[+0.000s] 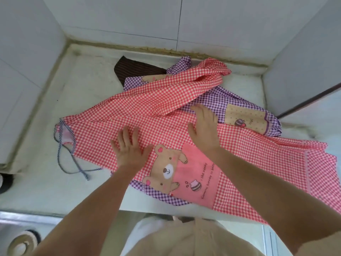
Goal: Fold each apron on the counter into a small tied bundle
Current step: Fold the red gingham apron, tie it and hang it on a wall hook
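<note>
This looks like a home kitchen. White tiled walls point(120, 15) enclose a pale stone counter point(86, 85). A steel sink point(11, 230) adjoins it.

Red-white gingham apron point(166, 108); purple gingham apron point(212, 100); brown striped cloth point(129, 69).

On pink pocket point(195, 169) of red apron point(147, 108): "i like honey"; second line unclear.

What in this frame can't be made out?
Head view:
purple checked apron: mostly buried under the red checked apron.
brown striped cloth: only a corner shows behind the pile.
pocket lettering: too blurred to read.
red checked apron's right end: cut off by the frame edge.
</note>
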### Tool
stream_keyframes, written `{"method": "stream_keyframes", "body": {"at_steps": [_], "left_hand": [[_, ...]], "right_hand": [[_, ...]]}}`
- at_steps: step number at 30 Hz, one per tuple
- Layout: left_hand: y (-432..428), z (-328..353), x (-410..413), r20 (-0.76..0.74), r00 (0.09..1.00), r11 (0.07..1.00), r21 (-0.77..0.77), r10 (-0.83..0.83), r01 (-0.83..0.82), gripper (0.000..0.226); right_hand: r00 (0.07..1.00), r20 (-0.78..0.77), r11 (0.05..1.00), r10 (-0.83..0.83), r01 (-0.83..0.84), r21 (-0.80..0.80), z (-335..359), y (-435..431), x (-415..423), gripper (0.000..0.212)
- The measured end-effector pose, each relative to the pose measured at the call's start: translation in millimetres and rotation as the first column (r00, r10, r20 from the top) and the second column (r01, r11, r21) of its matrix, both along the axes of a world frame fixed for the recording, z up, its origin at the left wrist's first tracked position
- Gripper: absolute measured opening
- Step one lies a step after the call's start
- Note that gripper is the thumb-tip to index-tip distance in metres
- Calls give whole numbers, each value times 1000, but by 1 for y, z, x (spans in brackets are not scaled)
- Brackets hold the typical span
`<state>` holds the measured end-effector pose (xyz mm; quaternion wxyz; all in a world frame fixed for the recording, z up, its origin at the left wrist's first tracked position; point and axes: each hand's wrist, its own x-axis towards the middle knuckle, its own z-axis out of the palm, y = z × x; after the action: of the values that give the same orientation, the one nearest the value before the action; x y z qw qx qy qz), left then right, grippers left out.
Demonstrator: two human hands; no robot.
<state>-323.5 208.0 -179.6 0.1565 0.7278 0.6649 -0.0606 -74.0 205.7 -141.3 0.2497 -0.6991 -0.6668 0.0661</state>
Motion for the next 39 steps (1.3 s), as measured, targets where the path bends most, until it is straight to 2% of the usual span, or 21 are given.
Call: {"method": "stream_keyframes", "body": {"at_steps": [2,4,6,8,10,14,20,22,25,26,28,31,33,36,39], "left_hand": [[-19,-4,9,94,993,990,127,-73,61,81],[-36,-9,26,107,981,975,169,-164,145,76],[-53,-13,44,56,983,981,91,-176,170,73],[-69,-25,53,-10,994,994,-15,-111,110,73],[-79,-33,53,-50,997,997,-40,-63,61,73],[-97,-37,52,-60,998,1000,-5,-23,23,75],[-124,-34,73,-29,998,998,-12,63,-63,75],[-126,-33,76,-40,997,997,-24,67,-68,74],[-120,-29,69,-10,998,998,5,55,-55,72],[-117,-29,64,10,998,998,27,57,-57,72],[-111,-28,50,37,995,994,44,94,-96,71],[-103,-28,20,58,992,992,47,110,-113,73],[-97,-25,-4,95,991,992,69,98,-105,72],[-85,-24,-43,148,975,977,104,168,-184,66],[-68,-19,-88,158,969,970,123,191,-211,61]], "right_hand": [[988,85,988,130,-122,-96,-14,-32,-3,61],[955,188,951,231,-181,-251,-33,-66,-5,68],[927,262,919,270,-167,-358,-51,-94,-4,70],[933,275,895,232,-94,-436,-62,-119,8,71],[943,289,865,166,1,-502,-70,-141,32,71],[921,347,867,176,22,-498,-75,-166,73,67],[899,319,841,300,-91,-533,-74,-148,114,70],[909,306,836,284,-79,-543,-70,-140,118,75],[957,257,875,132,10,-485,-60,-123,81,79],[959,246,895,142,-18,-446,-58,-118,59,77],[933,223,897,282,-174,-405,-54,-113,10,74],[857,213,832,470,-349,-432,-59,-109,-48,72],[845,218,817,488,-356,-453,-67,-108,-58,72],[850,221,828,478,-352,-436,-70,-108,-48,69],[878,257,886,403,-304,-351,-57,-91,-61,48]]}}
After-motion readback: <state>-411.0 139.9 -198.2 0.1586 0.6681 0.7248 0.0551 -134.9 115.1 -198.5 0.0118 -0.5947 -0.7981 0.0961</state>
